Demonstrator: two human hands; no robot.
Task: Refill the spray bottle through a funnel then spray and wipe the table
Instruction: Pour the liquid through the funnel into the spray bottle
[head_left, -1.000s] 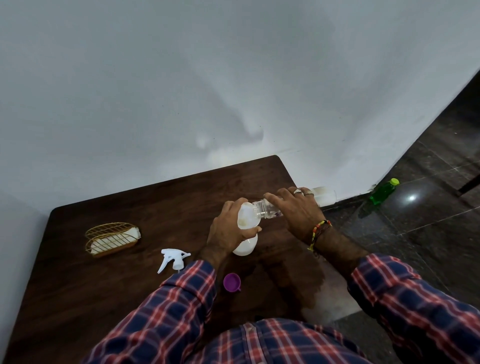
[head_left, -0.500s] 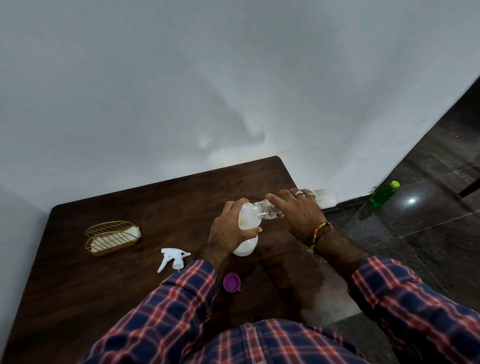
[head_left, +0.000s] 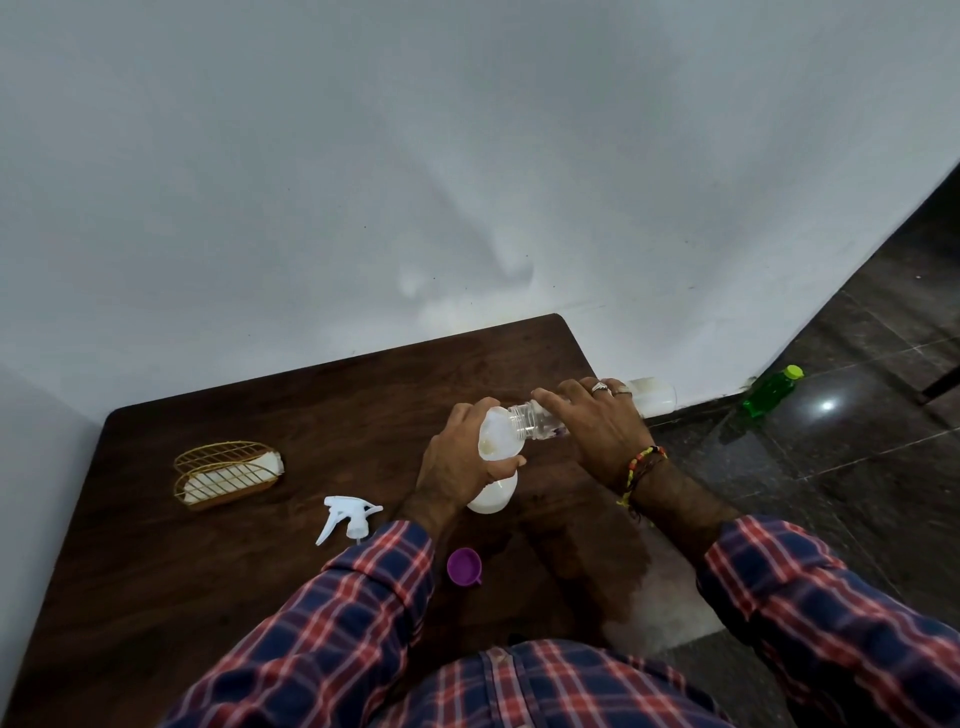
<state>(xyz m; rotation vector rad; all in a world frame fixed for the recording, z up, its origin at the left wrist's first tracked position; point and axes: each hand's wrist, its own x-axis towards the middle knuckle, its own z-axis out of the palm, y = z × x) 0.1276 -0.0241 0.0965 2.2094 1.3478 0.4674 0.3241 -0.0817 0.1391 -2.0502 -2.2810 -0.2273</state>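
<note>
tipping a clear bottle (head_left: 540, 422) into the funnel (head_left: 496, 434), right hand (head_left: 597, 431) wrapped round it; left hand (head_left: 460, 467) clamped on the spray bottle (head_left: 493, 496) near the desk's (head_left: 208, 571) right edge, trigger head (head_left: 345, 517) lying apart.

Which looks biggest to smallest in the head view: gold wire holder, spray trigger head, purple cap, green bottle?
1. gold wire holder, clearly largest.
2. spray trigger head and green bottle look similar; the bottle lies farther away on the floor, so no ranking.
3. purple cap, smallest.
</note>
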